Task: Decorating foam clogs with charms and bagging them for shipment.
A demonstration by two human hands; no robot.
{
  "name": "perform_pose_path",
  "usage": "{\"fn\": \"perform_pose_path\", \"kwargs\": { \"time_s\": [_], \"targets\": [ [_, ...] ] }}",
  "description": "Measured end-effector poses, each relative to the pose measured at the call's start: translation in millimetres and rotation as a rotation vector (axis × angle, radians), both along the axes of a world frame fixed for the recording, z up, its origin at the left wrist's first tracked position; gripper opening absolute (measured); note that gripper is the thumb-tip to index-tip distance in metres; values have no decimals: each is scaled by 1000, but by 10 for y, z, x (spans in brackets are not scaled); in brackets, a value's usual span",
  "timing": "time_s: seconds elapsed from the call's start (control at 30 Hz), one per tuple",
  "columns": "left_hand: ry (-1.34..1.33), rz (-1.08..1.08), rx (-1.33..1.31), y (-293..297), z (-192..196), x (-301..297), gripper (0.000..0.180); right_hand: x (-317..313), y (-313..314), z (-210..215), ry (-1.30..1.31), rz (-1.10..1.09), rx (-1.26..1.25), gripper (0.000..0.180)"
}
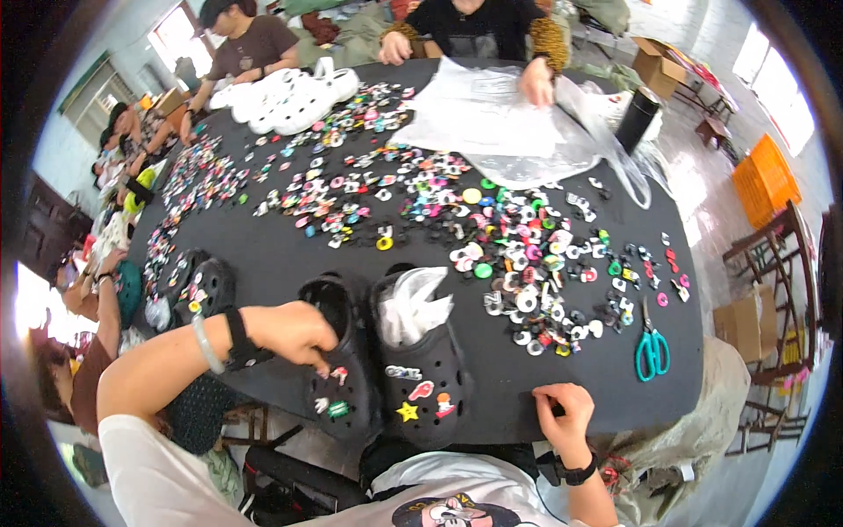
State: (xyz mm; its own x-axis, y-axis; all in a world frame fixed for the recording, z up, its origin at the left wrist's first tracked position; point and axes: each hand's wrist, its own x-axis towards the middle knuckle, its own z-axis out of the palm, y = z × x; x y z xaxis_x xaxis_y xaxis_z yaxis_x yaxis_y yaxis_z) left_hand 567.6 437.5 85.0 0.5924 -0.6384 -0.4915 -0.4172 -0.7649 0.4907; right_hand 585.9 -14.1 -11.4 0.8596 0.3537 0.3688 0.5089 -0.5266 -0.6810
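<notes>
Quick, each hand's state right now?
Left hand: fingers bent at a red-and-white charm on a dark clog; grip unclear.
Right hand: half-curled at the table; can't tell if holding anything.

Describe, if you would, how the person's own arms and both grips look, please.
The left grip and right grip wear no gloves. The left forearm has a pale, round bangle and a wide black strap; the right wrist has a black band. A white sleeve covers the upper left arm.
</notes>
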Motion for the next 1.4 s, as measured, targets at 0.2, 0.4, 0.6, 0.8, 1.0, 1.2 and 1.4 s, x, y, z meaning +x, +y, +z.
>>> {"fn": "perform_pose_path", "kwargs": {
  "time_s": [0.2,0.4,0.6,0.8,1.0,1.2,1.4],
  "targets": [
    [36,74,-7,16,1,-59,46,-56,53,-129,-2,-13,31,10],
    [142,125,45,64,133,-145,41,-93,-35,-143,86,-34,113,8],
    [-159,569,-420,49,395,-520,32,-104,-53,-150,140,-28,136,7],
    [-415,1053,-350,-189,157,-1211,15,-115,-77,-228,152,-25,154,7],
    [-437,1294,-513,-532,-320,-1408,28,-97,-46,-189,153,-37,84,7],
    [-521,1447,-601,-608,-506,-1388,25,-87,-26,-209,158,-32,88,8],
    [-449,1465,-703,-619,-484,-1311,27,-82,-44,-203,166,-40,68,7]
  ]
}}
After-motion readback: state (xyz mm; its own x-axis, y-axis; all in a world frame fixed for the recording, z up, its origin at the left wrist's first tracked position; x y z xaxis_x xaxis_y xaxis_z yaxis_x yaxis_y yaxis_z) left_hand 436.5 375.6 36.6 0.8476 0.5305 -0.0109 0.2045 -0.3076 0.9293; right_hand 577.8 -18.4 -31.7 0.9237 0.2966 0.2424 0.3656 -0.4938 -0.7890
